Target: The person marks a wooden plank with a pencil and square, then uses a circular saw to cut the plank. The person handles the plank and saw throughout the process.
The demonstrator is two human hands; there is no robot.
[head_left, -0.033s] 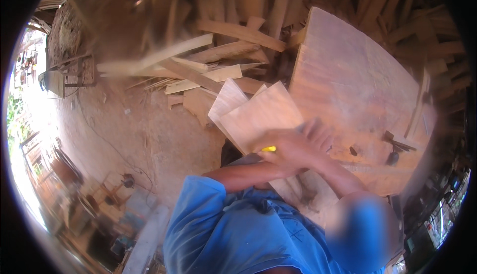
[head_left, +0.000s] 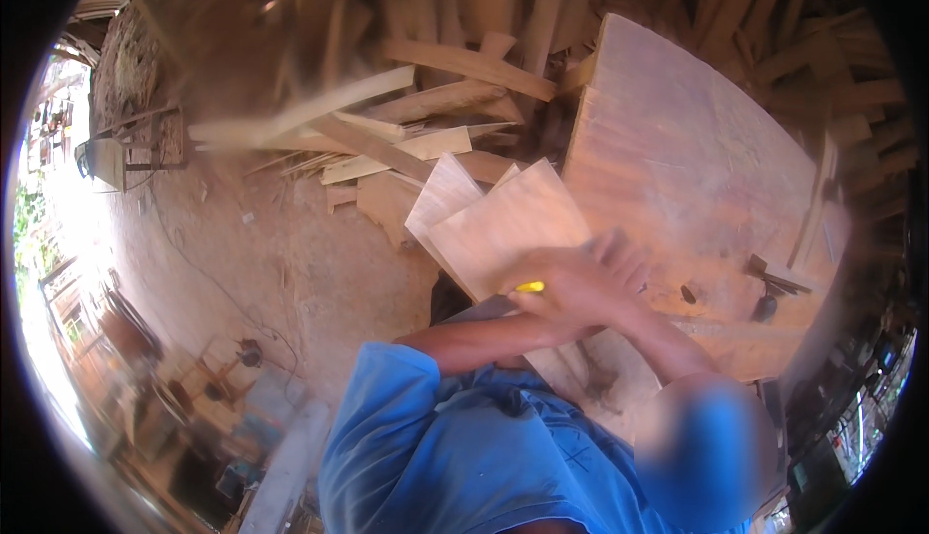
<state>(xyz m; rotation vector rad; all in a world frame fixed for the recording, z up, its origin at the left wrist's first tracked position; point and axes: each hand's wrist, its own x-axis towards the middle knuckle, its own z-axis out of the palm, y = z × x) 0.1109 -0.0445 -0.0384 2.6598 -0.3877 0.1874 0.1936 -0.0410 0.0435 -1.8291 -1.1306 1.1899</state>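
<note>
Thin plywood pieces [head_left: 494, 205] lie fanned and overlapping in front of me at the edge of a larger board. My right hand [head_left: 552, 282] is closed round a short yellow pen or pencil [head_left: 530, 286] over the nearest sheet, its tip not clearly visible. My arms cross, and my left hand [head_left: 619, 261] reaches to the right beneath the right one, with blurred fingers spread on the wood beside it. The right hand partly hides the left.
A large thick board [head_left: 692, 147] rests at the right, with small dark tools [head_left: 774, 282] on it. Wood strips and offcuts [head_left: 435, 99] are heaped behind. At the left are a dusty floor [head_left: 223, 253], a cord and a metal-framed object [head_left: 126, 152].
My right hand with the yellow pen has shifted very slightly to the right and upward. The plywood pieces look unmoved.
</note>
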